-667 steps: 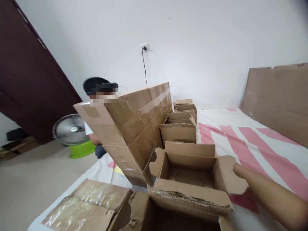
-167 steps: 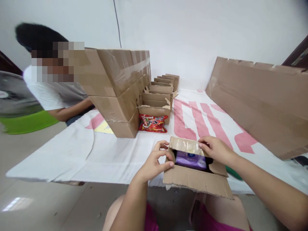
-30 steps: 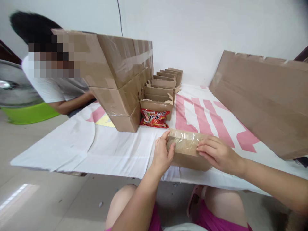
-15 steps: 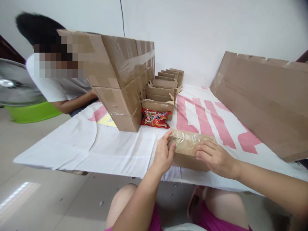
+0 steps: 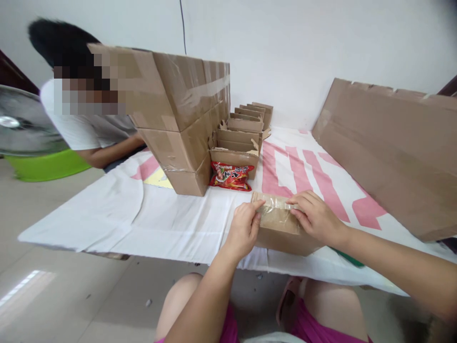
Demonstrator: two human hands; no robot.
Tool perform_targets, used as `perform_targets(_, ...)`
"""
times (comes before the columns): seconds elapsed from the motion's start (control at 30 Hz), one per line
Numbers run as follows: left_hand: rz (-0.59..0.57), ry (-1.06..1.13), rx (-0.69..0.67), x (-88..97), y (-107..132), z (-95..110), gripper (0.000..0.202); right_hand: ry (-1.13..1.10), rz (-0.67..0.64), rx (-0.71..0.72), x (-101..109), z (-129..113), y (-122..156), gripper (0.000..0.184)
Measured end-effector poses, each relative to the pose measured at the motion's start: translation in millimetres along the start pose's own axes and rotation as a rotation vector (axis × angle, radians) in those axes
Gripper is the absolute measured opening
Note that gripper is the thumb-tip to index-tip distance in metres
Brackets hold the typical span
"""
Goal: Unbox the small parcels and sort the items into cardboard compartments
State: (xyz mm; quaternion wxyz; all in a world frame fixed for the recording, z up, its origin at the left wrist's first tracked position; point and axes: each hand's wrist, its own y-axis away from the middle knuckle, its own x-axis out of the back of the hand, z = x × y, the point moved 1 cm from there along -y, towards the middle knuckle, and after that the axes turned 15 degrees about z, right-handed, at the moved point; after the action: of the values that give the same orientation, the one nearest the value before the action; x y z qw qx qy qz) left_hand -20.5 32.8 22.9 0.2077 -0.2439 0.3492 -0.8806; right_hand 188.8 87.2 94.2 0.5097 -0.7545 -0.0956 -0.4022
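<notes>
The box (image 5: pixel 280 226) sits on the counter (image 5: pixel 185 224) at the person's twelve o'clock, taped top up. The left hand (image 5: pixel 243 228) touches it toward nine, the right hand (image 5: pixel 314 216) toward three; from here I can't tell whether either grip clasps it. A red packet (image 5: pixel 232 176) lies beyond, toward eleven.

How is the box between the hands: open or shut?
Shut: the box has its visible top covered, and no contents show.
</notes>
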Motion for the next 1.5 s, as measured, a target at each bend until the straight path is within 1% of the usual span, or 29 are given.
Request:
perform_targets(0.07, -0.031, -0.006, -0.030, 0.9, -2, 2, 0.027, -0.009, -0.051, -0.030, -5, 4, -4, 0.015)
perform_targets(0.17, -0.045, -0.004, -0.028, 1.9, -4, 4, 0.026, -0.053, -0.123, -0.074, -12, 6, -9, 0.013)
perform_targets(0.27, -0.055, -0.004, -0.024, 2.3, -3, 4, 0.027, -0.084, -0.152, -0.109, -14, 4, -13, 0.011)
perform_targets(0.4, -0.062, -0.010, -0.022, 2.6, -2, 4, 0.027, -0.087, -0.140, -0.091, -13, 1, -15, 0.012)
perform_targets(0.6, -0.060, -0.009, -0.018, 2.9, -3, 4, 0.027, -0.047, -0.094, 0.051, -14, -1, -13, 0.016)
perform_targets(0.67, -0.058, -0.009, -0.016, 2.8, -3, 4, 0.027, -0.039, -0.086, 0.069, -14, -1, -12, 0.016)
perform_targets(0.87, -0.055, -0.016, -0.017, 2.2, -3, 4, 0.027, -0.060, -0.059, -0.023, -13, 3, -10, 0.013)
perform_targets(0.97, -0.054, -0.020, -0.020, 2.0, -3, 4, 0.027, -0.035, -0.102, -0.067, -13, 5, -10, 0.010)
perform_targets(1.03, -0.055, -0.018, -0.022, 1.9, -3, 4, 0.027, -0.020, -0.132, -0.071, -13, 5, -11, 0.012)
perform_targets(1.13, -0.052, -0.014, -0.024, 1.6, -3, 4, 0.027, 0.028, -0.111, 0.017, -12, 4, -11, 0.015)
perform_targets(1.27, -0.050, -0.011, -0.024, 1.9, -2, 4, 0.027, 0.185, -0.057, 0.237, -12, 0, -10, 0.021)
perform_targets(1.33, -0.053, -0.010, -0.019, 2.3, -2, 4, 0.028, 0.246, -0.047, 0.321, -11, -2, -10, 0.022)
perform_targets(1.4, -0.056, -0.010, -0.013, 2.7, -2, 4, 0.028, 0.269, -0.045, 0.360, -11, -2, -10, 0.023)
perform_targets(1.5, -0.055, -0.010, -0.013, 2.9, -3, 4, 0.028, 0.249, -0.054, 0.347, -10, -1, -11, 0.021)
